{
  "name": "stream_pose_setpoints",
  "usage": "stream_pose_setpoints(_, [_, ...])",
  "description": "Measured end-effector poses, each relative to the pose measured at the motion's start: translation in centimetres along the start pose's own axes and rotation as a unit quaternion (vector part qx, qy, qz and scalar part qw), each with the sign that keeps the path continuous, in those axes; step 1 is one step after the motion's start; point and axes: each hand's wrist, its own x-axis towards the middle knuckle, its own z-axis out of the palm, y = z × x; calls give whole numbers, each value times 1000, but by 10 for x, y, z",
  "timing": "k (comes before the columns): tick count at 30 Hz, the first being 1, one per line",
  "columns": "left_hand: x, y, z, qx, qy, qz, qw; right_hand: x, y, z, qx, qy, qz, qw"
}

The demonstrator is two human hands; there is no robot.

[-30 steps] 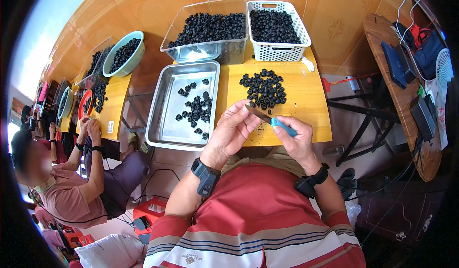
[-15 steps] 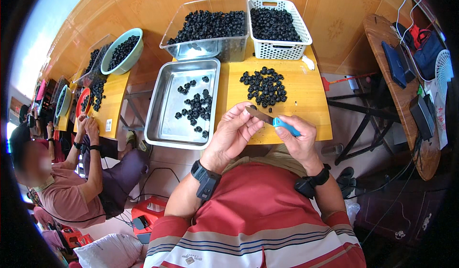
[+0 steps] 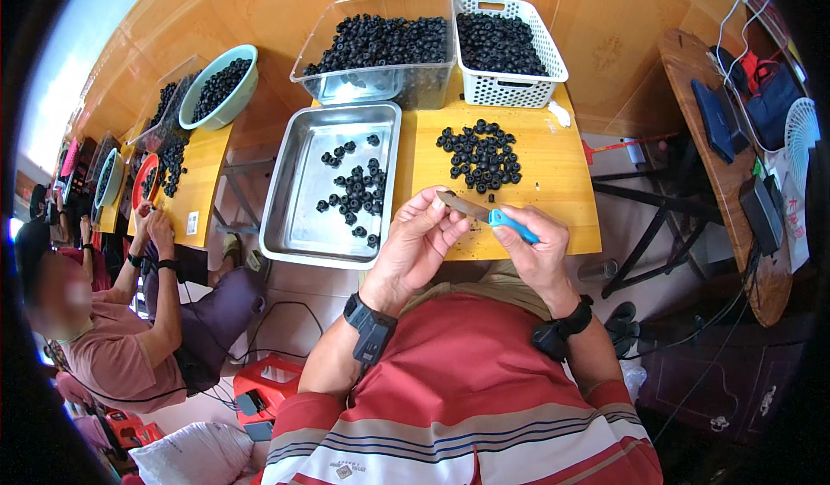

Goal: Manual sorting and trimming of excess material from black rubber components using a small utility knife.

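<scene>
Right hand (image 3: 538,245) has a snug grip on a knife (image 3: 503,220) by its blue handle, blade angled across to the left hand (image 3: 417,241). That left grip is bunched up at the blade tip, but from over here I honestly can't tell what's pinched in it. Just beyond both grips there's a loose pile of small black pieces (image 3: 480,155) on the yellow tabletop (image 3: 558,200). Left of the left grip, a metal tray (image 3: 298,226) with more scattered inside. Past the pile, a clear bin (image 3: 424,92) and white basket (image 3: 501,92), both heaped.
</scene>
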Motion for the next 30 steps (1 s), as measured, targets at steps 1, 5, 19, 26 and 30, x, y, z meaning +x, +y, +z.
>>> stream_pose_setpoints(1, [0,1,0,-2,1,-1,1000,1,0,1,-1,0,-6,1000])
stream_pose_setpoints(5, [-9,4,9,-14,-15,1,1000,2,22,-2,-16,75,69,995])
stream_pose_setpoints(19, [-21,12,-4,-41,-3,15,999,3,-9,11,35,-69,11,997])
stream_pose_setpoints(26, [-25,15,-6,-23,11,23,999,8,-4,13,20,-69,6,997])
stream_pose_setpoints(30, [-32,28,-2,10,1,40,999,9,11,9,23,10,93,995])
